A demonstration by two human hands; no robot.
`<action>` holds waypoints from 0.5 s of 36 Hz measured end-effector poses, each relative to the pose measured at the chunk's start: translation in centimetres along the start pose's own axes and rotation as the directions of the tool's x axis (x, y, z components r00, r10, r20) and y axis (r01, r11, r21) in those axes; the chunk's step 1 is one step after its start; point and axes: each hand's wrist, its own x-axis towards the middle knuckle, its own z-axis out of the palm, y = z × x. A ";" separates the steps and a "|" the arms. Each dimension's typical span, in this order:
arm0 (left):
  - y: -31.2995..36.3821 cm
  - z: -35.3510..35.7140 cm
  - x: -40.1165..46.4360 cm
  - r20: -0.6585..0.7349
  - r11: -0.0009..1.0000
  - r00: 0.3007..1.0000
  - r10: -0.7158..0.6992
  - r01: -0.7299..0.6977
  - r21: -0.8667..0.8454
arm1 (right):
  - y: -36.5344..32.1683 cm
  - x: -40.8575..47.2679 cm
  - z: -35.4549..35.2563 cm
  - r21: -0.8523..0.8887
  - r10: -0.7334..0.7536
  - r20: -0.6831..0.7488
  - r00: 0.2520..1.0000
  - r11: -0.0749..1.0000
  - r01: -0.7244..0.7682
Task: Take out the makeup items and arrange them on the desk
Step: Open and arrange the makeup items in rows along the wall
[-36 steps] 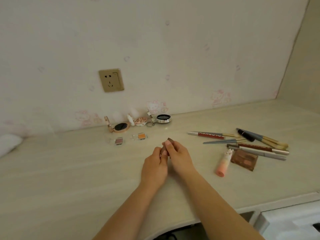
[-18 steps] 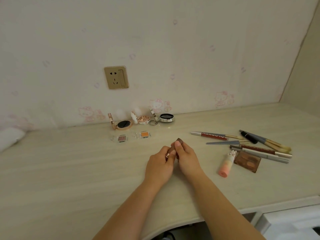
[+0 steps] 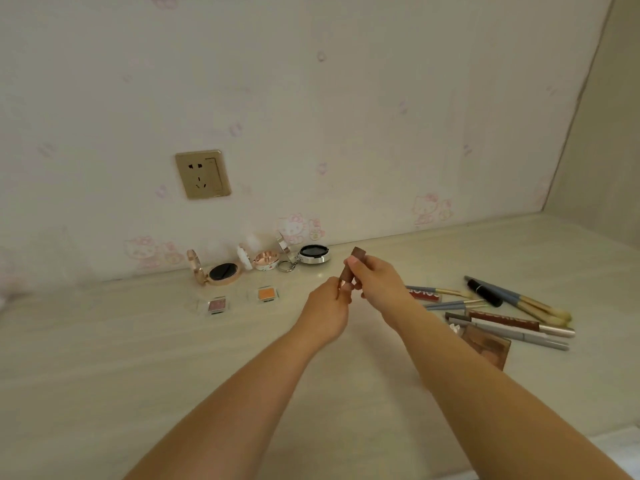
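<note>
i had both hands raised above the pale wood-grain desk, between the compacts by the wall and the pencils at right. the right hand pinched the small brown lipstick tube by its upper part; the left hand gripped its lower end, fingers curled. i judged the step as uncapping or checking it. next it called for a free spot near the small orange eyeshadow pan.

Home bedroom vanity — cartoon-cat wallpaper and wall socket beyond the hands; pale wood-grain surface beneath.
</note>
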 end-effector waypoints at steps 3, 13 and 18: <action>0.9 0.3 2.9 0.017 0.998 0.999 -0.031 0.032 -0.056 | -0.4 2.0 -1.0 0.017 0.007 0.045 0.999 1.000 -0.008; 0.1 2.6 10.7 -0.091 0.997 0.992 -0.082 0.081 -0.014 | 0.0 9.4 -4.8 0.011 -0.033 -0.195 0.980 0.999 0.036; -0.5 4.1 12.8 -0.155 0.985 0.977 -0.149 0.134 -0.106 | 2.9 12.0 -6.4 -0.292 -0.012 -0.230 0.973 0.955 -0.058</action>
